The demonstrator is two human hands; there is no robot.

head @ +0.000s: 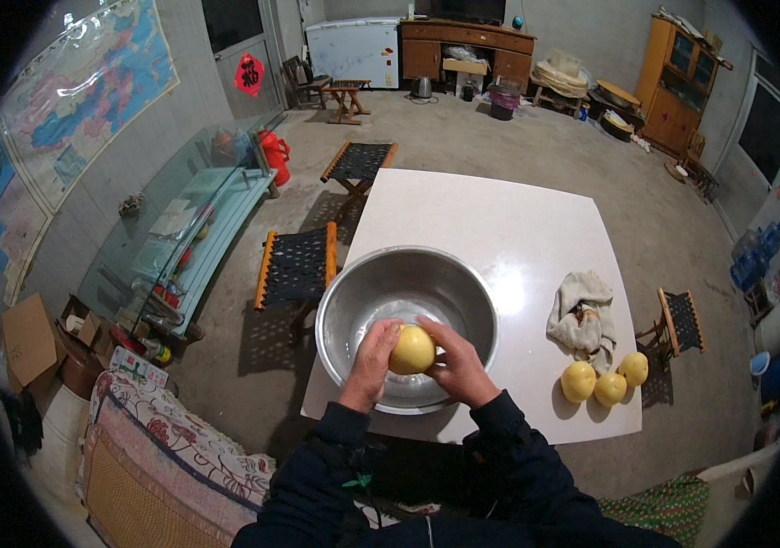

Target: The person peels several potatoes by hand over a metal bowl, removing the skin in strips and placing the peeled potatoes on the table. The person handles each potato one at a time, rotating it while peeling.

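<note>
Between my two hands is a round yellow fruit (pixel 412 350), perhaps an apple or a pear, held above a wide stainless steel basin (pixel 479 301). My left hand (pixel 371 363) grips its left side, thumb near the top. On the other side my right hand (pixel 460 362) has its fingers curved against the fruit. The basin stands on a white table (pixel 458 205) and seems to have a little water in its bottom. Three more yellow fruits (pixel 610 389) sit together at the table's near right corner. Just behind them lies a crumpled greyish cloth (pixel 583 315).
Folding stools with black woven seats stand left of the table, one close by (pixel 299 267) and another farther back (pixel 357 162). A third stool (pixel 680 322) is at the right. A glass-topped stand (pixel 225 240) runs along the left wall. A fabric-covered seat (pixel 163 445) is at near left.
</note>
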